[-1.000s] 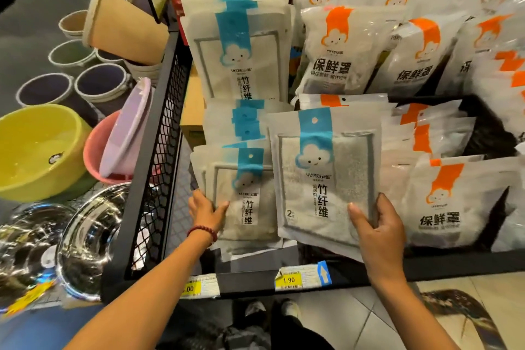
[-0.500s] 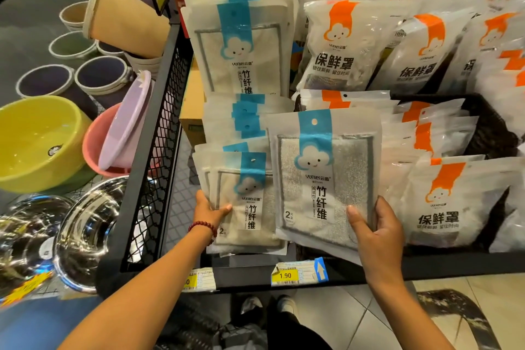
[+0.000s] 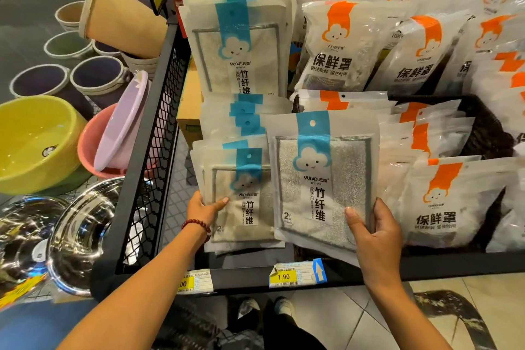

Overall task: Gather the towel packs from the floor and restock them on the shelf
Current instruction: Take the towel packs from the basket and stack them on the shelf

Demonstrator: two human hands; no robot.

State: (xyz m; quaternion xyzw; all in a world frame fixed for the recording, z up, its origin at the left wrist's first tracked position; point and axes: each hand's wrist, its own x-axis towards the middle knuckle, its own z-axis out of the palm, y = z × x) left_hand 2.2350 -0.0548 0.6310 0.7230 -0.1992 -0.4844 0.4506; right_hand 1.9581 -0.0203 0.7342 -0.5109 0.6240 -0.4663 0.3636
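1. The right hand [image 3: 375, 233] grips a blue-banded towel pack [image 3: 321, 179] by its lower right corner. The thumb presses flat on the front, and the fingers curl round the right edge to the back, where most of them are hidden.
2. This pack stands upright over the front edge of the shelf [image 3: 247, 273], near its middle. Its bottom edge hangs just above the front rail and the yellow 1.90 price tag [image 3: 295, 275].
3. The left hand [image 3: 203, 209] holds a stack of towel packs [image 3: 241, 202] at its lower left edge. The thumb lies across the front pack, pinching the stack against fingers that are behind it and out of sight. A red bead bracelet [image 3: 196, 224] sits on that wrist.
4. The stack stands at the front left corner of the shelf, just left of the single pack, whose left edge overlaps it.
5. More blue-banded towel packs [image 3: 235, 45] stand in rows behind, towards the back left of the shelf.
6. Orange-banded packs [image 3: 449, 202] fill the right side of the shelf from front to back; the nearest ones are just beside the held pack.
7. A black mesh panel [image 3: 150, 150] closes the left edge of the shelf, with a cardboard box [image 3: 189, 105] just inside it.
8. Beyond the panel are a yellow basin [image 3: 31, 139], a pink basin [image 3: 91, 150] with a lilac basin [image 3: 122, 122] leaning in it, steel bowls [image 3: 82, 236] and round bins [image 3: 119, 17].
9. The person's shoes [image 3: 264, 307] show on the tiled floor below the front rail.
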